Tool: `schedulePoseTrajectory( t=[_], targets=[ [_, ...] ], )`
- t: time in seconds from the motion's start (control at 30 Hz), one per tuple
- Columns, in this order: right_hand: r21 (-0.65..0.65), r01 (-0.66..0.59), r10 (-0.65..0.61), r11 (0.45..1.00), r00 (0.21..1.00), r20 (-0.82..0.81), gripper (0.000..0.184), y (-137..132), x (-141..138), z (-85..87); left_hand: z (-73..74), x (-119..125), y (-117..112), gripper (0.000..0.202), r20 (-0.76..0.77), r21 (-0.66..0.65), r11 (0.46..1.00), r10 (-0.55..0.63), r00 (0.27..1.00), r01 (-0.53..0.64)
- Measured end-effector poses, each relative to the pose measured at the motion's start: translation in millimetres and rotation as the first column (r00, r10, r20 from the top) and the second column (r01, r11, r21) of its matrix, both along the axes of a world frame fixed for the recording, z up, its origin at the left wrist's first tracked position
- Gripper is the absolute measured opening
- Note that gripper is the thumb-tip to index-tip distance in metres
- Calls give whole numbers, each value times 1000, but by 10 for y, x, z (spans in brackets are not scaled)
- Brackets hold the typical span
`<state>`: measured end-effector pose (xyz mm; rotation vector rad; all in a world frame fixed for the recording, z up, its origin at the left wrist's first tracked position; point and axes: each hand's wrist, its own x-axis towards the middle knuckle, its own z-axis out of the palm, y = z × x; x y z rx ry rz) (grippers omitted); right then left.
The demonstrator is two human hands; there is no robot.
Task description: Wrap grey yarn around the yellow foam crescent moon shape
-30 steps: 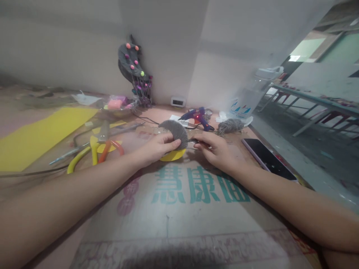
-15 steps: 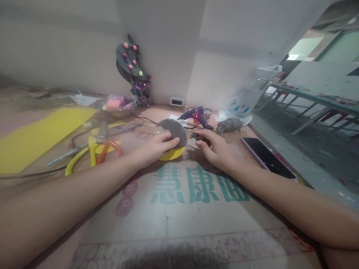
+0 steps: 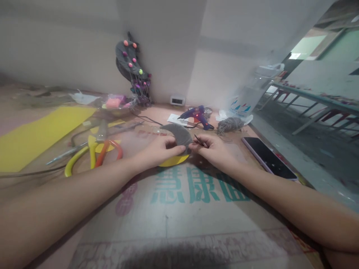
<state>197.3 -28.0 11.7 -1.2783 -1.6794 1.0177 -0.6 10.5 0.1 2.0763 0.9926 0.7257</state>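
A crescent (image 3: 183, 137) wrapped in grey yarn, its lower part bare yellow (image 3: 175, 160), is pinched in my left hand (image 3: 159, 151), thumb on top. My right hand (image 3: 211, 147) is closed around a small dark metal tool (image 3: 201, 141) that looks like thread snips; its exact kind is partly hidden. The right thumb and fingertip press together at the crescent's right edge, where any thread between them is too small to see. The crescent is just above a board (image 3: 174, 220) printed with green characters.
A blue glue gun (image 3: 196, 116) with a red light stands behind the crescent. Grey yarn (image 3: 230, 126), a phone (image 3: 269, 157) and a bottle (image 3: 246, 91) are at right. Scissors (image 3: 94, 155) and a yellow sheet (image 3: 42, 136) lie left. A decorated grey moon (image 3: 126, 61) leans on the wall.
My right hand has moved left to the crescent's edge, and the metal tool has turned back into the palm. My left hand and the crescent have shifted slightly right and turned a little.
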Motion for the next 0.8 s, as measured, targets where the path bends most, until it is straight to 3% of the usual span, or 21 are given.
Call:
schedulePoseTrajectory(
  t=[0.13,0.3,0.67,0.8],
  targets=[
    [-58,-22,24,998,999,31,25,0,10,-12,-6,3,-1,41,-1,-12,1000,-27,1000,27],
    [16,-57,56,998,996,65,25,-2,27,-5,-16,0,4,36,23,-25,1000,4,1000,-3],
    [13,-55,55,998,998,2,29,11,31,-19,24,13,-18,40,-5,9,998,58,998,-58],
    [8,-46,46,999,999,-5,29,5,31,-31,21,13,-13,38,-31,2,1000,22,999,-22]
  ],
)
